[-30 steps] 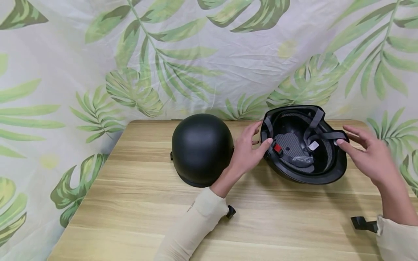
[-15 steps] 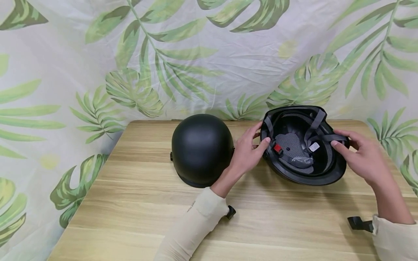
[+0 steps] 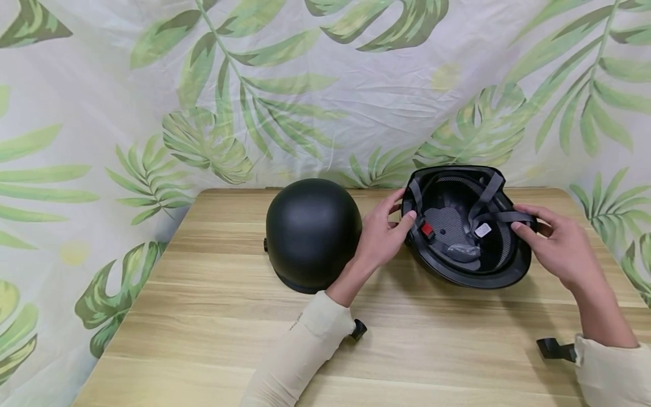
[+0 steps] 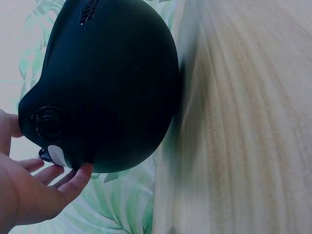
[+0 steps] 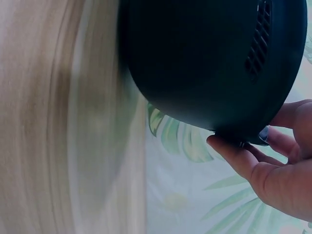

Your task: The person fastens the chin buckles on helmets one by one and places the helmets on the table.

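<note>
An upturned black helmet (image 3: 445, 217) sits at the right side of the table, its padded inside facing up. Grey straps, a buckle with a red part (image 3: 426, 228) and a small white label (image 3: 482, 230) show within it. My left hand (image 3: 380, 238) grips the helmet's left rim, thumb on top and fingers outside. At the opposite rim my right hand (image 3: 564, 249) pinches the edge by a strap. In the left wrist view the smooth shell (image 4: 112, 87) curves down to the table; the right wrist view shows a vent (image 5: 259, 41) in its side.
A second black helmet (image 3: 312, 232) rests dome up, just left of my left hand. The wooden table (image 3: 203, 316) runs back to a leaf-printed cloth (image 3: 376, 102). Black pieces (image 3: 555, 349) stick out from both sleeve cuffs.
My right hand has moved left and its thumb and fingers have closed on the rim. The upturned helmet has shifted slightly left. The other helmet stays put.
</note>
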`<act>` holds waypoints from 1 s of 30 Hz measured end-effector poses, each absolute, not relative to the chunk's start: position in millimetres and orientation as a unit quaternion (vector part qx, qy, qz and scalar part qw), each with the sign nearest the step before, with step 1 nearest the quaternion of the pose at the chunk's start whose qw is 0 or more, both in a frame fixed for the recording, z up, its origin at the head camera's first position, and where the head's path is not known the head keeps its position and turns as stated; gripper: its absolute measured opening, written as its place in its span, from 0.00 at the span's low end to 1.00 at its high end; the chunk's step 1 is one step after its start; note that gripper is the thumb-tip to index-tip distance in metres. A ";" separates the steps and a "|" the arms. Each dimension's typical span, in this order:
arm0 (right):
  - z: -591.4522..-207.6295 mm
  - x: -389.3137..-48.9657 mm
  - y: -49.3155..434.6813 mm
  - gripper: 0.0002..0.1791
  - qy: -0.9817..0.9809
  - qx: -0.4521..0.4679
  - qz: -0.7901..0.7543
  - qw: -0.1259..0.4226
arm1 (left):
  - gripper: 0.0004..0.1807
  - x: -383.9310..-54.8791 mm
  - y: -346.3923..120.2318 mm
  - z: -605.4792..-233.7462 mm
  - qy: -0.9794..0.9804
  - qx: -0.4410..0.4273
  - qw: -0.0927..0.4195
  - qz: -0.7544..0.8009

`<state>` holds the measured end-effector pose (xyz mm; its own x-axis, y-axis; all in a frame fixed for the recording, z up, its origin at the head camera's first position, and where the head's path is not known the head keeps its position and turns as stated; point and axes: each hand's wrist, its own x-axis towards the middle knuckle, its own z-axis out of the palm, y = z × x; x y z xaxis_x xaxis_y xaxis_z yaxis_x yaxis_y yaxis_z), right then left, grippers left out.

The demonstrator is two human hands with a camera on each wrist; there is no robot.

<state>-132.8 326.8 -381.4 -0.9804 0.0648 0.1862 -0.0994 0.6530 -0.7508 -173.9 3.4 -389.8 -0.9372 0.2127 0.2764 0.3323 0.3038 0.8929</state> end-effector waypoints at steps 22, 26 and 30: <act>-402.6 -145.4 312.5 0.31 -0.864 0.033 0.502 0.020 | 0.31 -177.2 -6.9 -374.3 -0.801 -0.203 0.096 -0.554; -403.8 -146.2 314.5 0.32 -0.864 0.036 0.502 0.010 | 0.31 -179.6 -7.7 -378.1 -0.788 -0.206 0.095 -0.572; -403.2 -146.2 323.4 0.34 -0.854 0.058 0.517 -0.021 | 0.31 -180.8 -8.0 -382.5 -0.774 -0.207 0.095 -0.591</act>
